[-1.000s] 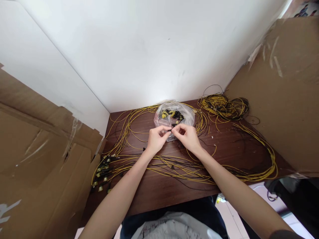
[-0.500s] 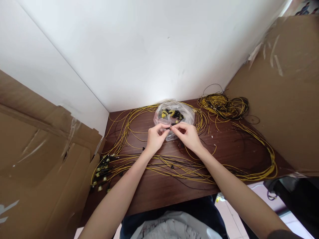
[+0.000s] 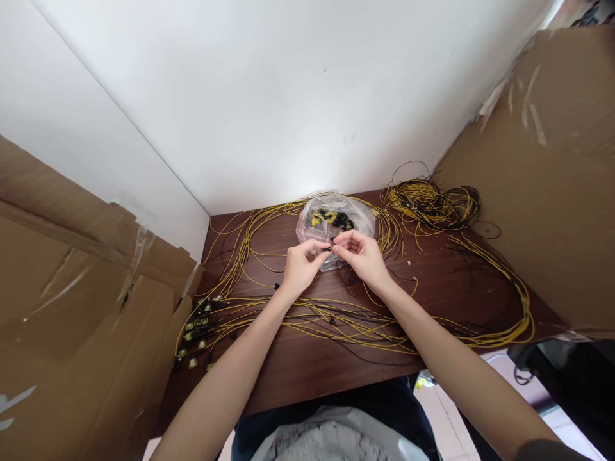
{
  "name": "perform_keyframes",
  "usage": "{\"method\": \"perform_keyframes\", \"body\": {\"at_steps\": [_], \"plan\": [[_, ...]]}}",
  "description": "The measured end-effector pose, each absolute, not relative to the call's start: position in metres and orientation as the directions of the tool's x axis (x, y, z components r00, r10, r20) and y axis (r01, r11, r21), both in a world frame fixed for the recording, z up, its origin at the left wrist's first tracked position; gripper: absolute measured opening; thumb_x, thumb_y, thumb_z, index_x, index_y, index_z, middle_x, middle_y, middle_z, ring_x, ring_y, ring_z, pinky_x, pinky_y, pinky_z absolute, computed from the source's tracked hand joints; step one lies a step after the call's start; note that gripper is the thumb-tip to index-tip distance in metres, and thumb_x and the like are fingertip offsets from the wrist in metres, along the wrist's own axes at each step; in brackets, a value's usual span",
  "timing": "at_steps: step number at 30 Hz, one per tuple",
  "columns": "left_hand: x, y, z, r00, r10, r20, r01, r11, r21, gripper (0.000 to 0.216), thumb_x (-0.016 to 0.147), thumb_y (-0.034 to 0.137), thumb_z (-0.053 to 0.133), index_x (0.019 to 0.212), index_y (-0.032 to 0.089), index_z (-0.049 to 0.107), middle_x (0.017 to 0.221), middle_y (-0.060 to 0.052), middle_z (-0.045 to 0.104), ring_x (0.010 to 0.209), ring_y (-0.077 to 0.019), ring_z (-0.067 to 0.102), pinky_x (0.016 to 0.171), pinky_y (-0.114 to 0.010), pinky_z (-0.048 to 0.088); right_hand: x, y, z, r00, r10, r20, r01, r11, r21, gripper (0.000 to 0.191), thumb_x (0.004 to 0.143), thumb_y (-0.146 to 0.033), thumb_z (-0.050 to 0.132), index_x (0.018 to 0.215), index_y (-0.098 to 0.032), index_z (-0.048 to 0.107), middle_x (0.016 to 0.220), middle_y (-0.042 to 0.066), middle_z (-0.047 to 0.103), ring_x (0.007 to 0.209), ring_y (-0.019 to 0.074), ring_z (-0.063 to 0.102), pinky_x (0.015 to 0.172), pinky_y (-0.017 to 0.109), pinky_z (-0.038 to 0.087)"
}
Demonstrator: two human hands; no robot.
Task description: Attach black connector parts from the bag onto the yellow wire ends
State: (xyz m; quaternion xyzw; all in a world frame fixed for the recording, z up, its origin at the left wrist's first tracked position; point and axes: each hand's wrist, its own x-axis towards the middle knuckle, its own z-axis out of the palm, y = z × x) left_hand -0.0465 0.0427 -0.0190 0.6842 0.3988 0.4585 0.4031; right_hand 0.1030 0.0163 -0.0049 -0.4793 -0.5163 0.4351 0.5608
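Observation:
My left hand [image 3: 302,264] and my right hand [image 3: 362,256] meet above the dark wooden table [image 3: 307,365], fingertips pinched together on a small black connector [image 3: 328,248] at the end of a thin wire. Just behind them lies a clear plastic bag [image 3: 336,221] holding several yellow and black small parts. Long yellow and black wires [image 3: 336,323] run across the table under my forearms.
A tangled coil of yellow and black wire [image 3: 432,205] lies at the back right. A cluster of yellow-black connectors [image 3: 196,333] sits at the left table edge. Cardboard sheets stand at the left [image 3: 72,307] and right [image 3: 548,179]. A white wall [image 3: 269,102] is behind.
Both hands have stayed pinched together at the connector, lifting slightly toward the bag; my right hand's fingers shifted a little. The wires and bag have not moved.

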Motion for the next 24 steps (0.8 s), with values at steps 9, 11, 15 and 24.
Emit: {"method": "perform_keyframes", "body": {"at_steps": [9,11,15,24], "plan": [[-0.046,0.0405,-0.0158,0.256,0.926,0.279,0.139,-0.321,0.937,0.016,0.07,0.025,0.068,0.081,0.014,0.071,0.057,0.0,0.057,0.048,-0.0075,0.039,0.048,-0.021,0.03,0.1006,0.0164,-0.0062,0.106,0.976,0.189,0.041,0.186,-0.982,0.021,0.066,-0.033,0.07,0.073,-0.018,0.056,0.068,-0.001,0.058,0.062,0.0122,0.053,0.062,0.027,0.045],[-0.0461,0.0412,-0.0165,0.258,0.924,0.283,0.139,-0.325,0.935,0.016,0.07,0.025,0.068,0.081,0.014,0.071,0.057,0.0,0.057,0.048,-0.0077,0.04,0.048,-0.021,0.031,0.1006,0.0163,-0.006,0.108,0.978,0.177,0.031,0.175,-0.984,0.022,0.065,-0.034,0.07,0.073,-0.018,0.056,0.068,-0.001,0.058,0.062,0.0123,0.054,0.062,0.028,0.045],[-0.0463,0.0422,-0.0164,0.262,0.917,0.301,0.15,-0.347,0.926,0.017,0.071,0.026,0.067,0.083,0.015,0.071,0.054,0.001,0.054,0.047,-0.0076,0.039,0.047,-0.02,0.031,0.1014,0.016,-0.0045,0.12,0.983,0.142,0.008,0.142,-0.99,0.025,0.064,-0.035,0.071,0.075,-0.019,0.056,0.067,-0.001,0.058,0.061,0.0126,0.054,0.061,0.028,0.046],[-0.0467,0.0404,-0.0116,0.25,0.926,0.282,0.126,-0.319,0.939,0.015,0.073,0.022,0.064,0.084,0.014,0.069,0.063,-0.001,0.061,0.049,-0.0067,0.041,0.047,-0.019,0.031,0.1,0.0145,-0.0028,0.099,0.98,0.172,-0.005,0.173,-0.985,0.025,0.065,-0.034,0.072,0.077,-0.019,0.056,0.071,0.0,0.06,0.066,0.0137,0.058,0.067,0.03,0.05]]}}
